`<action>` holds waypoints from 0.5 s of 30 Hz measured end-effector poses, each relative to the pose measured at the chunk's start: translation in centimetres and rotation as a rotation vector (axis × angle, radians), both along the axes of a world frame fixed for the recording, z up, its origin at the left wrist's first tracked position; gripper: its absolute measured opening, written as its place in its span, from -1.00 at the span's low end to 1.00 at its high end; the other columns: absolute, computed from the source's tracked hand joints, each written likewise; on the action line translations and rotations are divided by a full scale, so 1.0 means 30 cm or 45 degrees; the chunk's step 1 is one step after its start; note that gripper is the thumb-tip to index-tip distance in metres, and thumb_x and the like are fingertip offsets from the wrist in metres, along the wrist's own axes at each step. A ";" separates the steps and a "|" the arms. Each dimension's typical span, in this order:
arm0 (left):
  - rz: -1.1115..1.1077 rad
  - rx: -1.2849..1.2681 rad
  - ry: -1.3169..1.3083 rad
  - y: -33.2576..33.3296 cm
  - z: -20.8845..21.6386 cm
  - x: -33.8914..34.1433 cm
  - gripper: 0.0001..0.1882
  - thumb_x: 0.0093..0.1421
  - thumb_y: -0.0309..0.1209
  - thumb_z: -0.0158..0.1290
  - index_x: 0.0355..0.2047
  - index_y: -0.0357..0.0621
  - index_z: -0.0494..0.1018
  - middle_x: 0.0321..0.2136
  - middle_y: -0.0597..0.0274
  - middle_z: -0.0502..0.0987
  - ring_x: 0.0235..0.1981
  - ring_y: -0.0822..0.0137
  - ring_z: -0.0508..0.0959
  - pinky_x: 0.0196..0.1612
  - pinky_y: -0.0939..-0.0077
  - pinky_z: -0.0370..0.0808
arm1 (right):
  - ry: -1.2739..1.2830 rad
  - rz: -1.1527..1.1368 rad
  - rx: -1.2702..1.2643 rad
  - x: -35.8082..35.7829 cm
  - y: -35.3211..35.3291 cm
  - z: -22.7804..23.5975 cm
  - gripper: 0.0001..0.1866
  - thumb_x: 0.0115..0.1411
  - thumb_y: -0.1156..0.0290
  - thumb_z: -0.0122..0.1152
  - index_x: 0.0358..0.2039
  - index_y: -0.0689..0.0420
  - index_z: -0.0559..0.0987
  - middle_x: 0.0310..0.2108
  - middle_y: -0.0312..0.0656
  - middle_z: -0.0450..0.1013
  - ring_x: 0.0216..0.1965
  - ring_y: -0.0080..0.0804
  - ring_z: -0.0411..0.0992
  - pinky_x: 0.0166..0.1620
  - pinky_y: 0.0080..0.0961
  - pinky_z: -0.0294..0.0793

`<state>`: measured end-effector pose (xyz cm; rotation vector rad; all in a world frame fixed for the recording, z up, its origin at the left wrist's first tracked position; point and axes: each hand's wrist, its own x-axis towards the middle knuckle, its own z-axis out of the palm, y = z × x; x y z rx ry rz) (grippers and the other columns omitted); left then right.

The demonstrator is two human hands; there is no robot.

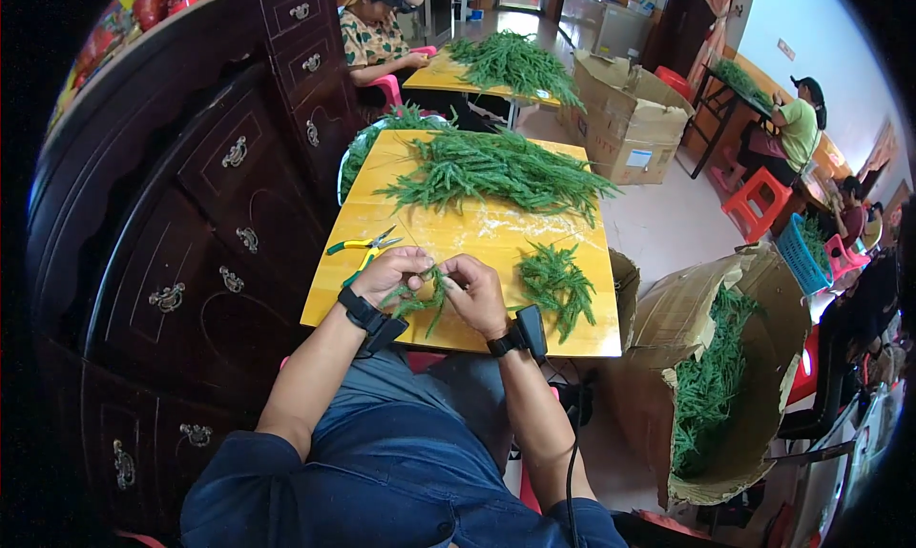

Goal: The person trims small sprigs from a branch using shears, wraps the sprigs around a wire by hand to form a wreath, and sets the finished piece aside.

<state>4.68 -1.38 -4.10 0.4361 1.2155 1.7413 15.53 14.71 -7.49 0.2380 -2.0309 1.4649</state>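
Note:
Over the near edge of a yellow table (358,200), both my hands are closed on one small green artificial sprig (431,298). My left hand (391,273) pinches it on the left, its fingers curled. Close by on the other side, my right hand (475,290) grips the sprig's upper part between thumb and fingers. Just beyond my left hand lie pliers (367,248) with yellow and green handles. A small bunch of green sprigs (555,286) rests to the right of my right hand. Across the table's far half spreads a large heap of green stems (506,171).
An open cardboard box (658,357) holding greenery stands at the right; another box (634,119) is behind the table. Dark wooden drawers (205,214) line the left. People sit at a second yellow table (429,76) and along the right wall, near a red stool (759,203).

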 end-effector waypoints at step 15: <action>0.257 0.137 0.483 0.078 0.002 0.097 -0.91 0.24 -0.44 0.07 -0.40 -0.15 0.42 -0.52 0.36 0.49 -0.63 0.62 0.41 -0.53 0.75 0.35 | -0.234 0.191 -0.996 0.004 0.008 0.011 -0.96 0.12 0.52 0.24 -0.41 0.15 0.54 -0.52 -0.30 0.46 -0.55 -0.58 0.39 -0.44 -0.64 0.39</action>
